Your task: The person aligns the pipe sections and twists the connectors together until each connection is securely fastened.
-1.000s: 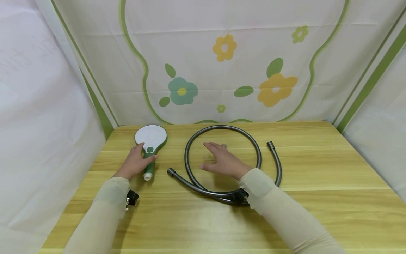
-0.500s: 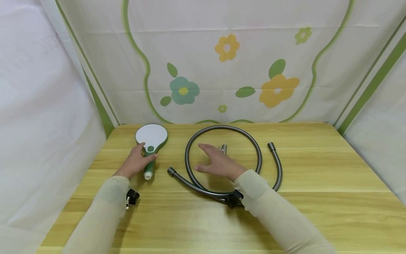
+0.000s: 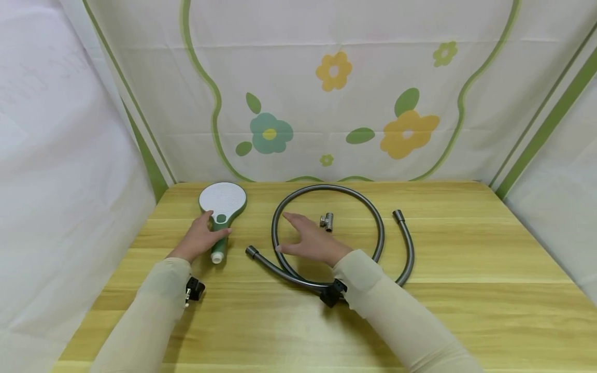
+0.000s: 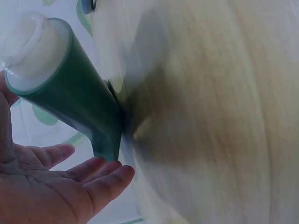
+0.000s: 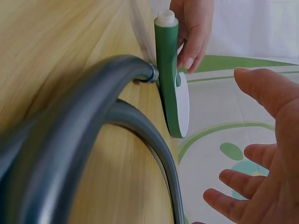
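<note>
A hand shower (image 3: 222,202) with a white face and a green handle lies on the table at the left. My left hand (image 3: 198,238) is spread over its handle, thumb on one side and fingers on the other. In the left wrist view the green handle (image 4: 77,84) stands beside the loosely extended fingers (image 4: 107,182), not gripped. My right hand (image 3: 314,239) hovers over the left part of a coiled grey shower hose (image 3: 379,223), fingers apart and holding nothing. Inside the coil lies a small metal T-shaped fitting (image 3: 328,221).
The hose's left end (image 3: 252,252) points toward the hand shower, and its other end (image 3: 398,214) lies at the right. Everything rests on a wooden table (image 3: 466,311). A white cloth with printed flowers (image 3: 333,71) hangs behind it.
My right hand has moved left across the coil, uncovering the metal fitting. The left hand has stayed over the hand shower.
</note>
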Motion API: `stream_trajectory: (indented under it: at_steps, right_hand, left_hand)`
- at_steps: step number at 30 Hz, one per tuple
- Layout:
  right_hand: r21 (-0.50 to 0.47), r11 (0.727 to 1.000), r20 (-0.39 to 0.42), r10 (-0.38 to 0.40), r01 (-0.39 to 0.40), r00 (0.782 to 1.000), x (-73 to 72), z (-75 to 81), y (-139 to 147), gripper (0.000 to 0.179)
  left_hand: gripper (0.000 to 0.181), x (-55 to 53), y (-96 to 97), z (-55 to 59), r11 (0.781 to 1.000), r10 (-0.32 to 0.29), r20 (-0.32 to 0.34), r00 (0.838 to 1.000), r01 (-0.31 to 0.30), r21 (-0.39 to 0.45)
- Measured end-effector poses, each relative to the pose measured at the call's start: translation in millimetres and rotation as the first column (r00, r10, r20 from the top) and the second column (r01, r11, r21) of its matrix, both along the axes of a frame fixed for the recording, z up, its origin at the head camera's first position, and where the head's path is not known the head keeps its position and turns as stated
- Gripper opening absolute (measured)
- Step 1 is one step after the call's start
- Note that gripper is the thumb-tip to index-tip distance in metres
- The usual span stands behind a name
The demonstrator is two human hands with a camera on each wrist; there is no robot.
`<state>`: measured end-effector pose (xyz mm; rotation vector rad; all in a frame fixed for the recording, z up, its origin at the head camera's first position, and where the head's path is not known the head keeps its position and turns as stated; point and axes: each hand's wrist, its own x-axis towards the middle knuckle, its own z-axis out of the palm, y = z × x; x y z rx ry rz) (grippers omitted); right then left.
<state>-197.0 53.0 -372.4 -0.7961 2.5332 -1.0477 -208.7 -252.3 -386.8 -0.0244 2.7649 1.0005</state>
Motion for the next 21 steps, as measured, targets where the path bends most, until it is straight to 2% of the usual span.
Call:
stream_trajectory:
  at_steps: [7,21]
  right_hand:
    - [0.003,1.000,0.003,0.009,-0.009,1.000,-0.1,-0.2,-9.7,0.088]
    - [-0.053,0.999,0.080,0.010,-0.006,0.997,1.8,1.9,-24.9,0.086]
  left_hand:
    - [0.088,2.1,2.8,0.0,1.000,0.009,0.030,1.000,-0.010,0.021]
    - [0.089,5.9,-1.8,-3.3,0.998,0.016,0.049,0.999,-0.019,0.065]
